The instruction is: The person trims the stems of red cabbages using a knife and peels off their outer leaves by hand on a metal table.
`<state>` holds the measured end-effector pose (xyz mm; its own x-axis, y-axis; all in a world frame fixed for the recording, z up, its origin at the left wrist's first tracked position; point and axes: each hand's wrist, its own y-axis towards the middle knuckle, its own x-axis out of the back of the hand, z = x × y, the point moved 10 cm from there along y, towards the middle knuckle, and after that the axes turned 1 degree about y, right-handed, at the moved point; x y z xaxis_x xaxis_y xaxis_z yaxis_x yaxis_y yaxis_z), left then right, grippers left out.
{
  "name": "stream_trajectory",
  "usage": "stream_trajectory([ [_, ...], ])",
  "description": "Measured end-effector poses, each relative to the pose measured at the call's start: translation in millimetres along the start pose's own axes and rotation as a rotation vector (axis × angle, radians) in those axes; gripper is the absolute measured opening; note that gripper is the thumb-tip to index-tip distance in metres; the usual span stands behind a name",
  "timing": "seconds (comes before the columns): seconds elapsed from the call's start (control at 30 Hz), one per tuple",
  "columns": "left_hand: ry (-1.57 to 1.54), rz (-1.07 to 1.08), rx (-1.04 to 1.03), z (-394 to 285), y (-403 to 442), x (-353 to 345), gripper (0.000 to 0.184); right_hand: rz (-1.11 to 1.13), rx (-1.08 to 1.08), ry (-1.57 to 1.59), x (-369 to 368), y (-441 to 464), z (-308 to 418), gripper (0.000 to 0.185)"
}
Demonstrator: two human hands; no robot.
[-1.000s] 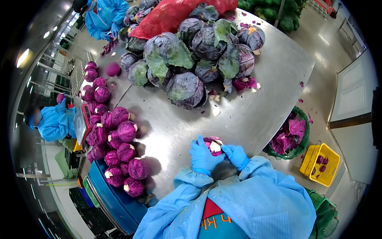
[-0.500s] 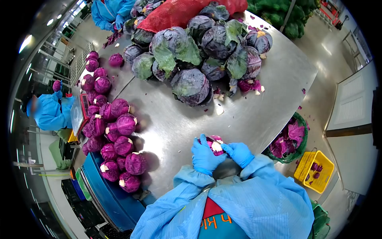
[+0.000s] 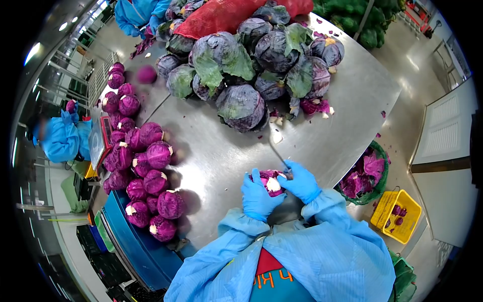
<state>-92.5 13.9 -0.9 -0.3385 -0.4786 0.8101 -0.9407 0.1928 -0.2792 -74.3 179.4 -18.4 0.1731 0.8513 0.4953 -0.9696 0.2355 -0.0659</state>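
My left hand, in a blue glove, is wrapped round the left side of a red cabbage whose pale cut stem faces me. My right hand, also gloved in blue, is closed on a knife. The thin blade points up and away, past the cabbage, over the steel table. The right fingers are at the cabbage's right edge; whether they touch it I cannot tell. Several trimmed purple cabbages are piled to the left. Ahead lies a heap of untrimmed cabbages with dark and green outer leaves.
A red mesh sack lies on the heap. At right stand a green-lined bin of purple leaves and a yellow crate. A blue bin is below the trimmed pile. Co-workers in blue are at left and far left.
My right hand has turned the knife away from the cabbage, so the blade now points forward over the table. My left hand still holds the cabbage. A purple cabbage at the far left is now blurred.
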Motion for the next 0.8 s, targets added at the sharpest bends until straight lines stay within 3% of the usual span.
stream_trajectory([
  [0.03, -0.019, 0.018, -0.02, 0, 1, -1, 0.109, 0.225, -0.14, -0.044, -17, 4, -12, 0.05],
  [0.13, 0.206, -0.119, -0.144, -18, -10, 24, 0.104, 0.317, -0.209, -0.083, -34, 3, -19, 0.048],
  [0.23, 0.371, -0.028, -0.105, -40, -17, 18, 0.1, 0.282, -0.192, -0.065, -40, -3, -18, 0.045],
  [0.37, 0.33, -0.122, -0.213, -30, -15, 14, 0.091, 0.286, -0.251, 0.279, -47, 0, -47, 0.035],
  [0.57, 0.221, -0.181, -0.298, -19, -16, 21, 0.087, 0.382, -0.31, 0.461, -44, 8, -36, 0.026],
  [0.67, 0.153, -0.179, -0.27, -4, -14, 27, 0.086, 0.208, -0.383, 0.46, -11, 25, -94, 0.022],
  [0.7, 0.114, -0.179, -0.266, 3, -13, 31, 0.086, 0.004, -0.386, 0.368, 31, 35, -97, 0.026],
  [0.77, 0.075, -0.186, -0.268, 12, -18, 35, 0.087, -0.307, -0.196, -0.062, 109, 42, -90, 0.037],
  [0.8, 0.085, -0.168, -0.293, 10, -17, 34, 0.087, -0.352, -0.068, -0.203, 119, 44, -70, 0.043],
])
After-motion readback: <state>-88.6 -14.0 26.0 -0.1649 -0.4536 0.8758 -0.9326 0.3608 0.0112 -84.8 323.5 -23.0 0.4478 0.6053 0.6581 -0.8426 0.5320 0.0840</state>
